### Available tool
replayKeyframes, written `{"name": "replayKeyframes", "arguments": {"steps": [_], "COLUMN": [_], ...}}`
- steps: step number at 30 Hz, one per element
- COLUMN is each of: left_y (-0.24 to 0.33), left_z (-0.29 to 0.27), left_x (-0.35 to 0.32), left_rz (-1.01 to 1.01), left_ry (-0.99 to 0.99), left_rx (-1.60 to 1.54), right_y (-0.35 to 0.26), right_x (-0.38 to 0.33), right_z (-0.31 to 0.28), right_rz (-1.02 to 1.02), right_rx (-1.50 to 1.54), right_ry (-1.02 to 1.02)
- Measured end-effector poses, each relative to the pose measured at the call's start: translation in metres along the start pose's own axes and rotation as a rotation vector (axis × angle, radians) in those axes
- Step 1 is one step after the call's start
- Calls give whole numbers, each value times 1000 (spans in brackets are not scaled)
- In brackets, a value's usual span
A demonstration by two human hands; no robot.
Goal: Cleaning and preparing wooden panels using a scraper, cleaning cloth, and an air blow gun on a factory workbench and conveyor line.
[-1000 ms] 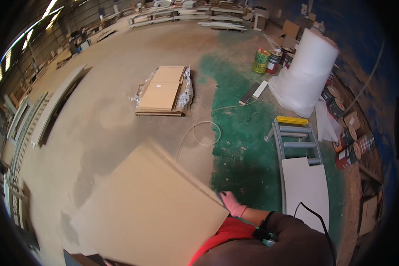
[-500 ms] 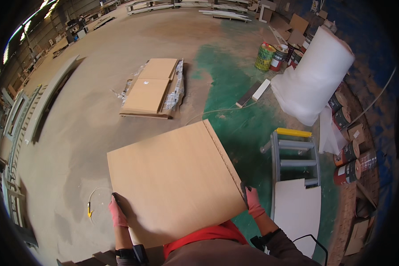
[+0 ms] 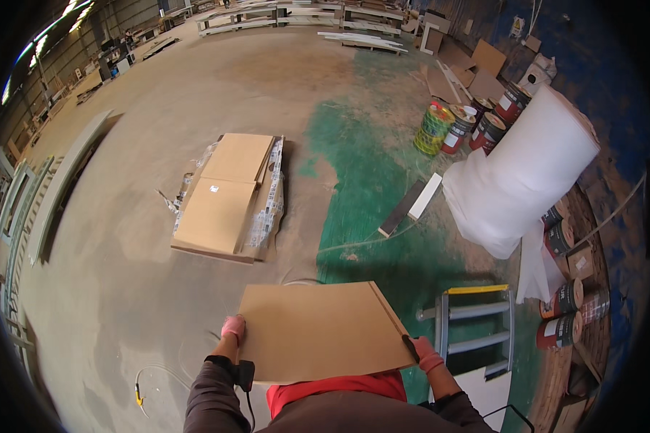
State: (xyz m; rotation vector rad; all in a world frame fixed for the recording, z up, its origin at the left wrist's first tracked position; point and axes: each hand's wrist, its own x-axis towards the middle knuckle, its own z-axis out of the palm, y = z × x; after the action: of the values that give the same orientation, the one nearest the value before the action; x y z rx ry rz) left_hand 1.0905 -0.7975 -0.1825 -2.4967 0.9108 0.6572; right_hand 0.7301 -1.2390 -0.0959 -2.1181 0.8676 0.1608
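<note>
A large flat tan board (image 3: pixel 318 332) is held out in front of my body, its lower edge against my red garment. My left hand (image 3: pixel 235 327), in a pink glove, is closed on the board's left edge near its far corner. On the opposite side my right hand (image 3: pixel 426 353), in a pink glove with dark fingertips, grips the right edge. The fingers beneath the board are hidden. Beyond it, tan sheets (image 3: pixel 215 214) lie stacked on the floor, with printed plastic wrapping (image 3: pixel 266 209) along their right side.
A large white foam roll (image 3: pixel 523 169) leans at right beside several paint cans (image 3: pixel 562 330). Nearer stands a grey roller frame (image 3: pixel 477 312) with a yellow bar. A dark strip and a white strip (image 3: pixel 425 196) lie on the green floor. A yellow-tipped hose (image 3: pixel 139 393) is at lower left.
The board has moved nearer my body and looks smaller and flatter in view. My left hand has shifted right and farther up its edge. The floor stack appears lower as the view tilts up.
</note>
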Motion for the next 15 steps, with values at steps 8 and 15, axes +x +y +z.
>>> {"name": "replayKeyframes", "arguments": {"steps": [8, 15], "left_y": [54, 92], "left_z": [-126, -173], "left_x": [204, 289], "left_rz": [-102, -994], "left_ry": [-240, 238], "left_rx": [-198, -1987], "right_y": [4, -84], "right_x": [258, 481], "right_z": [-107, -239], "right_rz": [257, 101], "right_rx": [-147, -216], "right_ry": [4, 49]}}
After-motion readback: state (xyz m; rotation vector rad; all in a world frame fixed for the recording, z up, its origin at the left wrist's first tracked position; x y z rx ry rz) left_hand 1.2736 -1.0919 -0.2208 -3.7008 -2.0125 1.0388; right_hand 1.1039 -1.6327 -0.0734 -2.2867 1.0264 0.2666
